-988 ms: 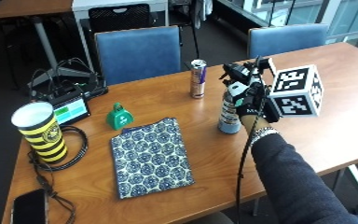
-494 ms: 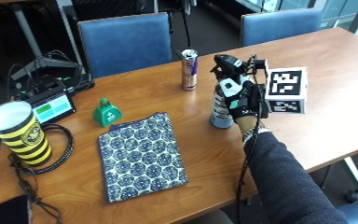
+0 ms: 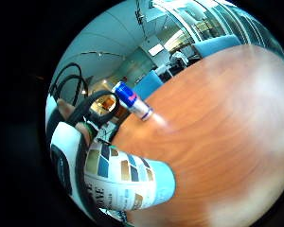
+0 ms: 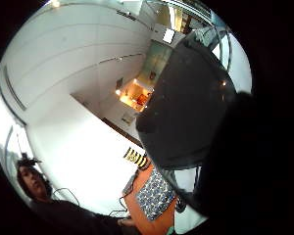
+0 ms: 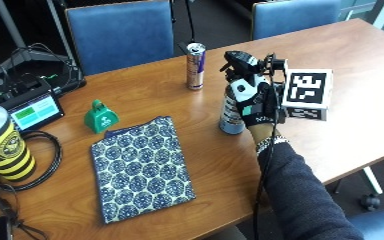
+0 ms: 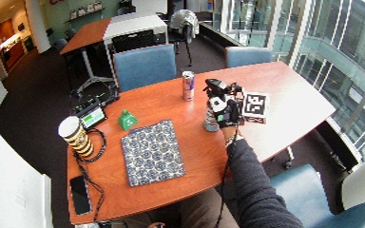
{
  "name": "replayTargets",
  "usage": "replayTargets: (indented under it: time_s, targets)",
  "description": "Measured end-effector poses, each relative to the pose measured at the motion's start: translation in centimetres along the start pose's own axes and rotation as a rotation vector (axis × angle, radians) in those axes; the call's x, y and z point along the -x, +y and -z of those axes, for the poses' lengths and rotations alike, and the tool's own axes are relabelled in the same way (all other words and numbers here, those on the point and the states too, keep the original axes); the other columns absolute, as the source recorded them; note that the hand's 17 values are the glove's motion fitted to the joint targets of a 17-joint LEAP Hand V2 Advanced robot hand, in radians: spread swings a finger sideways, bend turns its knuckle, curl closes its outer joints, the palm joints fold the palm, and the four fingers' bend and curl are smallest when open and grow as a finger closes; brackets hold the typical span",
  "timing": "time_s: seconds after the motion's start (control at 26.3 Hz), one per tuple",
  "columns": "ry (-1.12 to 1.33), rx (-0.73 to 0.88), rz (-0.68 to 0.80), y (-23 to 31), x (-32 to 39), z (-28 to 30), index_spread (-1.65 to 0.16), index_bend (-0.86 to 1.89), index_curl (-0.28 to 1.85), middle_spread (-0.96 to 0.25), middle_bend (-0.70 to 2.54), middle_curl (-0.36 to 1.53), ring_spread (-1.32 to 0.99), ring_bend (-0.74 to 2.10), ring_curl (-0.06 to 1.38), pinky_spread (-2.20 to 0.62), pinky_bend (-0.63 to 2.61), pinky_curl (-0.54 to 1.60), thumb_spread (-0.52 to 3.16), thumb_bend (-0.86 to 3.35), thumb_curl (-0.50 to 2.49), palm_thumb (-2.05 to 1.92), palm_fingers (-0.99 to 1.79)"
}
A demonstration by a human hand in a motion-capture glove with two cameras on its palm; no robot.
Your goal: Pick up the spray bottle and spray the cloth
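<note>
Wood-topped and reddish-brown, the table (image 5: pixel 159 90) stood in an office space with two blue chairs (image 5: pixel 120 30) pushed in along its far edge. Near the middle of the tabletop the gloved right hand (image 5: pixel 262 107) was wrapped around the spray bottle (image 5: pixel 232 112), fingers curled about its body just under the black spray head, with the bottle upright and its base at or just above the wood; whether it touched could not be told. The little finger side palm view showed the bottle's label (image 3: pixel 120 182) of coloured patches pressed close against the palm. At about eight o'clock from the bottle, well apart from it, the blue-and-white patterned cloth (image 5: pixel 142 167) lay flat on the table. A tall drink can (image 5: pixel 194 65) stood upright at roughly eleven o'clock from the bottle, near the far edge. A small green bell-shaped object (image 5: pixel 101 116) sat at the cloth's eleven o'clock, just beyond its far corner. At nine o'clock from the cloth, by the table's edge, a yellow-and-black striped cup (image 5: pixel 0 145) stood inside a ring of black cable, and a small device with a lit screen (image 5: pixel 33 110) sat beyond it.
</note>
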State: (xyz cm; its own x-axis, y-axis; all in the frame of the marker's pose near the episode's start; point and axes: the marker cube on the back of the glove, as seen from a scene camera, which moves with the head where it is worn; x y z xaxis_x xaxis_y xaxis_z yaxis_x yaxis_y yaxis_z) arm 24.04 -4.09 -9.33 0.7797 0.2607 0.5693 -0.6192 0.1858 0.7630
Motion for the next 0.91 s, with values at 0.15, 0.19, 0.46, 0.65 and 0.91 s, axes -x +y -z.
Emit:
replayTargets:
  time_s: [0.15, 0.19, 0.46, 0.65, 0.91]
  targets:
    - [-0.002, -0.011, 0.002, 0.6, -0.2, 0.4, -0.29, 0.31, 0.46, -0.24, 0.38, 0.46, -0.21, 0.53, 0.42, -0.2, 0.4, 0.37, 0.65, -0.03, 0.57, 0.88, 1.34]
    - [0.0, -0.01, 0.002, 0.7, -0.4, 0.4, -0.29, 0.31, 0.47, -0.24, 0.39, 0.46, -0.2, 0.53, 0.42, -0.2, 0.4, 0.37, 0.65, -0.03, 0.58, 0.88, 1.34]
    - [-0.009, 0.072, -0.031, 1.5, -2.4, -1.4, -0.29, 0.31, 0.49, -0.24, 0.39, 0.46, -0.21, 0.54, 0.42, -0.19, 0.41, 0.37, 0.63, -0.03, 0.61, 0.88, 1.33]
    - [0.022, 0.154, -0.02, 1.1, -2.0, -1.4, -0.29, 0.31, 0.5, -0.24, 0.4, 0.47, -0.21, 0.54, 0.43, -0.18, 0.4, 0.37, 0.62, -0.03, 0.62, 0.88, 1.33]
    - [0.093, 0.362, 0.128, -3.3, 3.2, -0.3, -0.29, 0.3, 0.51, -0.23, 0.4, 0.47, -0.21, 0.54, 0.43, -0.18, 0.4, 0.37, 0.61, -0.03, 0.64, 0.87, 1.32]
